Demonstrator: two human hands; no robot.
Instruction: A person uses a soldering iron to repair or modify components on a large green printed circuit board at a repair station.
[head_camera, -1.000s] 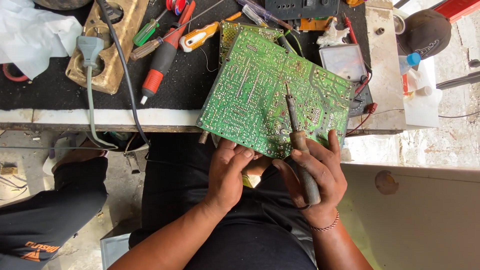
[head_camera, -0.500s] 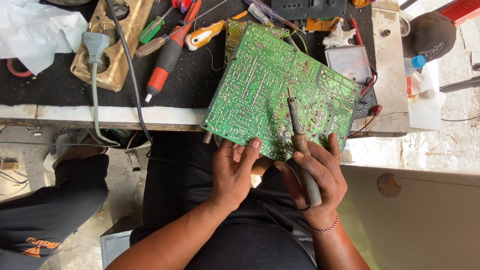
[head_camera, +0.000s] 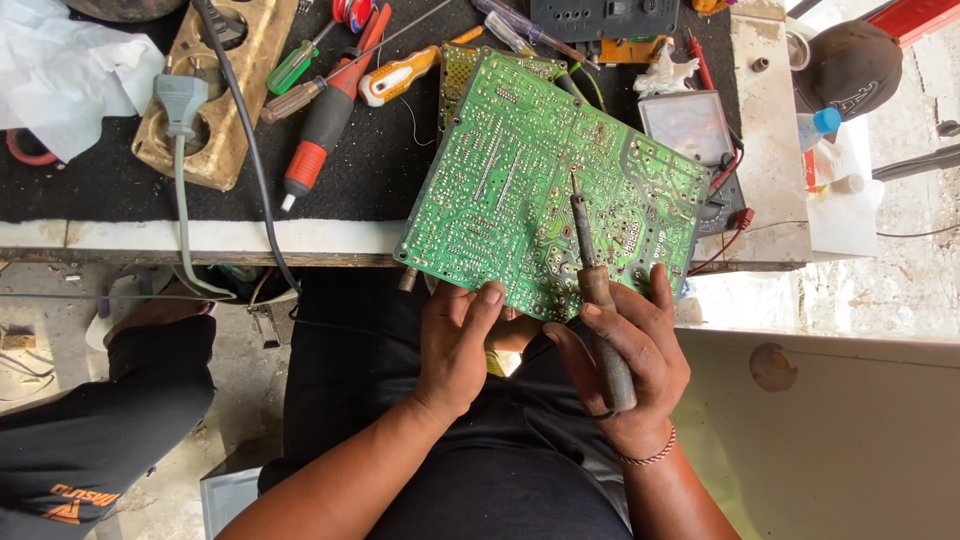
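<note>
A large green circuit board (head_camera: 530, 170) lies tilted, solder side up, over the near edge of the workbench (head_camera: 200, 235). My left hand (head_camera: 455, 345) grips its near edge, thumb on top. My right hand (head_camera: 630, 365) holds a brown-handled soldering iron (head_camera: 598, 300) like a pen, and the fingers also steady the board's edge. The iron's tip rests on the board's middle, near a row of solder joints.
On the black mat lie a red-and-black screwdriver (head_camera: 320, 125), a green one (head_camera: 293, 68), an orange-and-white tool (head_camera: 400, 75), a wooden socket block (head_camera: 215, 90) with a grey plug (head_camera: 180, 100), and a meter (head_camera: 690, 125). White paper (head_camera: 60, 70) sits far left, a dark cap (head_camera: 850, 60) far right.
The view has shifted slightly. The board and both hands keep their grips, and the iron's tip stays on the board's middle.
</note>
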